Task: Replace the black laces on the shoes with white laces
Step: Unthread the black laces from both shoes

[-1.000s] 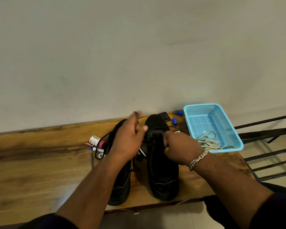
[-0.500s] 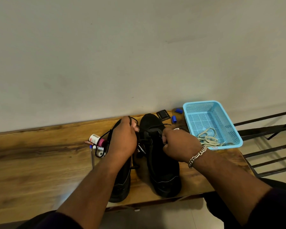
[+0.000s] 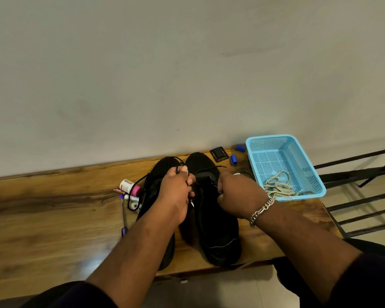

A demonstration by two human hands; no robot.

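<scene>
Two black shoes stand side by side on the wooden table, toes toward the wall: the right shoe and the left shoe, partly hidden under my forearm. My left hand pinches a black lace above the gap between the shoes. My right hand is curled on the right shoe's lacing area, gripping it near the tongue. White laces lie piled in a blue plastic basket at the right.
Left of the shoes lie a small white and pink bottle, markers and a blue pen. A black square object and two blue caps sit by the wall. A black metal rack stands beyond the table's right end.
My left hand dropped from a raised position with spread fingers and closed on the black lace near the shoes. The right hand stayed on the right shoe, shifting slightly.
</scene>
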